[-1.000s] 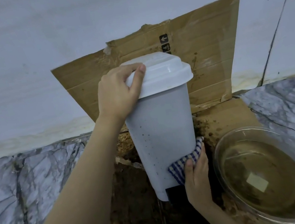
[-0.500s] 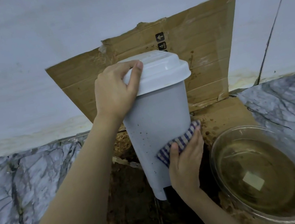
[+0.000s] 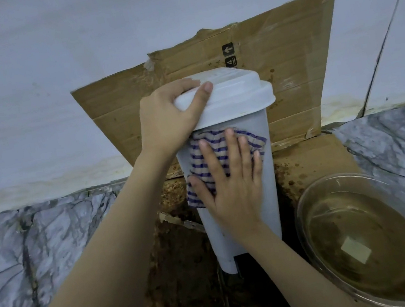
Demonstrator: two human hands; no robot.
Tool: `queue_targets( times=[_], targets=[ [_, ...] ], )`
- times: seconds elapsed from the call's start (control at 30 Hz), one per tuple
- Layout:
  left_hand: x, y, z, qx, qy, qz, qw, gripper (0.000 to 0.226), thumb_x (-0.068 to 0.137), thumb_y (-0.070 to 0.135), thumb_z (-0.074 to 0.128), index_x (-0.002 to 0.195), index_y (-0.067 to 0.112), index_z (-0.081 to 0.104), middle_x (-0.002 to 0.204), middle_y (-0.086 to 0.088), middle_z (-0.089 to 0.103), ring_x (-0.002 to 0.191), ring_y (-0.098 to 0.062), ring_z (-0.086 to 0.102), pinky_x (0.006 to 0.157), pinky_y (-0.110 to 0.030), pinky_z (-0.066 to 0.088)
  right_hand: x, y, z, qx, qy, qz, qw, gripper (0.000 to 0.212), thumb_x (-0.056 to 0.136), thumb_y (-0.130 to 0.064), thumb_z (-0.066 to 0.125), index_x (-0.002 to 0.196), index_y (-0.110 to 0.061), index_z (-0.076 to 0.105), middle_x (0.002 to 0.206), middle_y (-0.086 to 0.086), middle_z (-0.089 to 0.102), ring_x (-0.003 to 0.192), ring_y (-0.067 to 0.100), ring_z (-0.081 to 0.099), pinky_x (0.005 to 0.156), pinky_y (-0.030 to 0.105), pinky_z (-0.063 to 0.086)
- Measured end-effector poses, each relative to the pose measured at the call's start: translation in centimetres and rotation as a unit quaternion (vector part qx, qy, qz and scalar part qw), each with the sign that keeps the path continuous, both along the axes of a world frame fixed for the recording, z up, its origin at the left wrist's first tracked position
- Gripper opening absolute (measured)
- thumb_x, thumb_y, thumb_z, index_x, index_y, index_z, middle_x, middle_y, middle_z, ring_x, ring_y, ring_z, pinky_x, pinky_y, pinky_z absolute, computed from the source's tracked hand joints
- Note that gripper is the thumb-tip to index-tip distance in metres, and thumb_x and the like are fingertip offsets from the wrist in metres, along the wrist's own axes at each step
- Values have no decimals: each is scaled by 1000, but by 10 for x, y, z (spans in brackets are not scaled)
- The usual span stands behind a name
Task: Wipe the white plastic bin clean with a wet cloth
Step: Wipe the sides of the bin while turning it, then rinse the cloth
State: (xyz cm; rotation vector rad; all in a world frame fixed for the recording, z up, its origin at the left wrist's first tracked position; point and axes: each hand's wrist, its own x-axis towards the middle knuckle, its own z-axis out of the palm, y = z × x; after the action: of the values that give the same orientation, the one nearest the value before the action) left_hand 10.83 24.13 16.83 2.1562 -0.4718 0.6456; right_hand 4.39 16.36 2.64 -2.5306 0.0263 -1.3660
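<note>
The tall white plastic bin (image 3: 246, 221) stands on stained brown cardboard (image 3: 313, 160), likely light and tippy; the left hand (image 3: 166, 122) clamps its lid rim; the right hand (image 3: 232, 191), fingers spread flat, presses the soft blue-striped cloth (image 3: 199, 164) against its upper wall.

a home floor corner: marble tiles (image 3: 39, 263), stained cardboard (image 3: 292, 83), plain wall (image 3: 46, 72).

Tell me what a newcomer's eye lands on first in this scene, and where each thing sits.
The white bin at centre stands on stained cardboard; the left hand grips its lid while the right hand presses a blue-striped cloth flat against its upper front. To its right sits a glass bowl of murky brown water.
</note>
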Motion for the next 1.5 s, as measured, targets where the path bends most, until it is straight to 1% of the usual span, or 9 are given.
queue_targets(
  times=[0.13,0.23,0.37,0.5,0.67,0.83,1.0,1.27,1.5],
  targets=[
    [5,16,5,79,33,-72,994,46,87,50,50,115,20,67,120,7,65,106,1,56,86,-6,39,4,-21,4,59,7,-15,998,72,94,-60,30,149,-33,-7,153,11,11,147,23,-5,118,45,7],
    [7,28,-2,129,-28,-110,985,53,93,45,33,124,11,60,125,-2,62,112,-9,55,93,-19,41,6,-20,6,60,4,-17,998,70,95,-58,29,149,-31,-7,150,16,15,143,31,6,117,46,10],
    [9,26,-10,97,-59,-91,989,52,95,39,27,117,6,62,117,-5,65,108,-16,59,91,-32,46,8,-11,6,54,5,-30,998,68,96,-56,28,149,-31,-7,153,14,12,145,31,5,117,48,11],
    [11,22,-13,81,-65,-82,991,51,95,38,28,114,6,63,115,-4,66,106,-16,59,89,-32,46,9,3,3,-6,-7,-6,1000,74,94,-58,35,149,-29,-5,158,3,-18,147,23,-9,118,47,7],
    [12,21,-15,62,-55,-85,993,50,94,39,30,114,7,64,117,-4,66,109,-17,58,92,-35,46,-7,-9,-23,-34,27,26,999,72,93,-62,30,149,-32,-5,158,1,-19,146,21,-12,117,46,4],
    [10,17,-17,36,-65,-75,994,49,94,37,31,110,7,66,114,-4,67,107,-15,58,90,-31,46,-41,-20,-75,-72,113,31,991,71,93,-63,19,150,-30,-9,157,6,-21,146,27,-14,114,50,4],
    [8,18,-19,24,-69,-68,995,48,93,37,32,109,6,66,113,-4,67,106,-16,59,90,-30,46,-66,-23,-108,-108,141,34,983,69,95,-60,17,150,-27,-8,158,8,-17,146,29,-11,113,52,8],
    [8,14,-21,5,-80,-59,995,47,92,35,34,108,5,66,111,-6,68,105,-18,60,88,-30,47,-52,-15,-99,-99,104,19,989,78,91,-64,30,150,-29,-7,158,7,-17,146,27,-11,116,51,3],
    [8,14,-20,4,-83,-60,995,46,92,34,35,107,4,66,110,-7,68,104,-15,59,88,-30,47,-12,-5,-40,-54,19,14,998,81,89,-62,41,150,-30,-3,159,6,-15,147,26,-8,117,51,3]
  ],
)
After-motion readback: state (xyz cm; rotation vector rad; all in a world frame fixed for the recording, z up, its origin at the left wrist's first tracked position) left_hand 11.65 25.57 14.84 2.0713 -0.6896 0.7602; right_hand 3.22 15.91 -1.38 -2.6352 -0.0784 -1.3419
